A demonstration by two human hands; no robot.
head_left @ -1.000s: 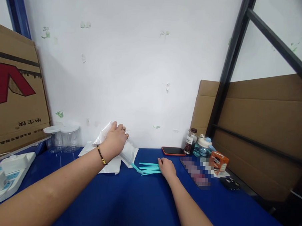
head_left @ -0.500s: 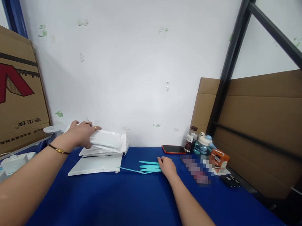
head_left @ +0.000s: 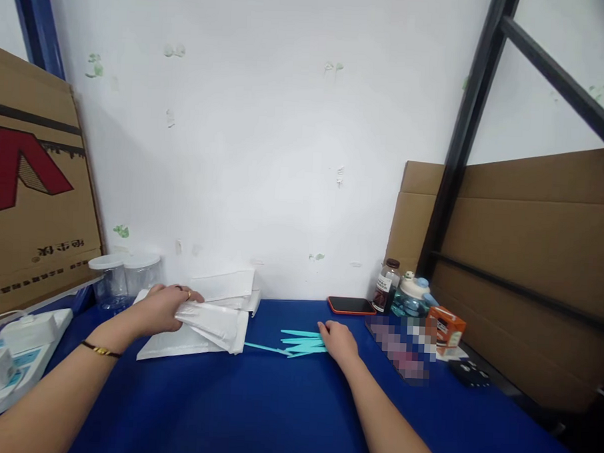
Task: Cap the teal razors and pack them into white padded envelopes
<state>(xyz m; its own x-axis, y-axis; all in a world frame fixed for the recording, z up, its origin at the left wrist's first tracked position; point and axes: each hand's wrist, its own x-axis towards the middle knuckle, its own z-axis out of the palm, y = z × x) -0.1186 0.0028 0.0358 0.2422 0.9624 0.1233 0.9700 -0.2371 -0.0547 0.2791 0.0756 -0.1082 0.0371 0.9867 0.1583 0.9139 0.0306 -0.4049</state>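
Note:
My left hand (head_left: 164, 307) grips the near end of a white plastic pouch (head_left: 217, 324), lifting it off a stack of white pouches (head_left: 187, 345) that lies on the blue table (head_left: 274, 412). More white pouches (head_left: 226, 286) lean against the wall behind. My right hand (head_left: 340, 340) rests flat on the table, fingers touching a small pile of teal plastic sticks (head_left: 299, 343). One teal stick (head_left: 261, 347) pokes out towards the pouches.
Two clear lidded jars (head_left: 124, 279) stand at the back left beside a large cardboard box (head_left: 28, 194). A white device (head_left: 11, 347) sits at the left edge. At the right are a red phone (head_left: 351, 305), a dark bottle (head_left: 387, 285), a blue-capped bottle (head_left: 412, 295) and an orange carton (head_left: 445, 329).
My left hand has moved left and down from the bags by the wall, and now holds one pouch over the flat stack. My right hand has stayed on the teal sticks.

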